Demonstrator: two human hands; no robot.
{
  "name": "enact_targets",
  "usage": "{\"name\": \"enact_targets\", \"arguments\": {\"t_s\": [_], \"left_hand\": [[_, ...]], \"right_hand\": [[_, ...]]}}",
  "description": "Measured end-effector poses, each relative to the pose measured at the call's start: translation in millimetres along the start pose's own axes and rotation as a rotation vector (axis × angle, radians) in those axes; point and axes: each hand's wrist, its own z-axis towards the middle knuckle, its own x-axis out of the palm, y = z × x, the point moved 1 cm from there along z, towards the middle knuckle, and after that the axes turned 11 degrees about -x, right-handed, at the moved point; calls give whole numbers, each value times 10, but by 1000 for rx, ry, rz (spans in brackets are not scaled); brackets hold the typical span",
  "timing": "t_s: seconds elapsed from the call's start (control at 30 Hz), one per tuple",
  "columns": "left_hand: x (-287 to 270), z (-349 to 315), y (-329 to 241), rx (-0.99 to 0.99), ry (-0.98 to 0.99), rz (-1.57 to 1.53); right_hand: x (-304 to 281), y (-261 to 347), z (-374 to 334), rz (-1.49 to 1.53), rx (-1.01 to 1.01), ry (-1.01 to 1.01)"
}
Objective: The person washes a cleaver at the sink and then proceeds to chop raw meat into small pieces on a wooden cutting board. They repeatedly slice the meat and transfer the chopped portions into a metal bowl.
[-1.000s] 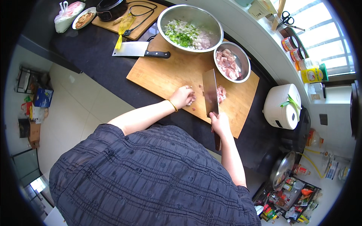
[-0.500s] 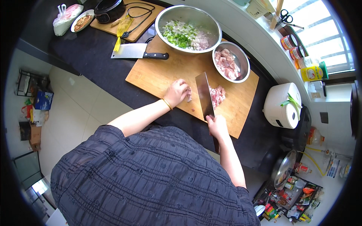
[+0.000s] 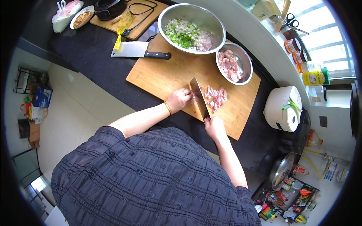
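My right hand point(image 3: 215, 127) grips the handle of a wide cleaver point(image 3: 199, 98), whose blade stands on edge on the wooden cutting board point(image 3: 166, 77). A small heap of diced raw meat point(image 3: 215, 98) lies just right of the blade. My left hand point(image 3: 178, 100) rests on the board at the blade's left side, fingers curled over a piece of meat that is mostly hidden.
A small steel bowl point(image 3: 234, 64) of meat chunks and a large steel bowl point(image 3: 191, 23) of chopped greens stand at the board's far edge. A second cleaver point(image 3: 139, 51) lies at the far left. A white rice cooker point(image 3: 283, 109) stands to the right on the dark counter.
The cleaver has shifted left across the board, away from the meat heap, and my left hand has moved with it. The diced pile now lies uncovered right of the blade.
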Motion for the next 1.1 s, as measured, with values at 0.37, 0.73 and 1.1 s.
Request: {"name": "enact_targets", "arguments": {"t_s": [0.37,0.73,1.1], "left_hand": [[81,-1,118,-30,21,23],[90,65,193,89,59,33],[-47,74,100,54,45,-8]], "right_hand": [[108,-56,73,-10,19,46],[288,117,705,-72,13,75],[-57,-227,238,30,127,-57]]}}
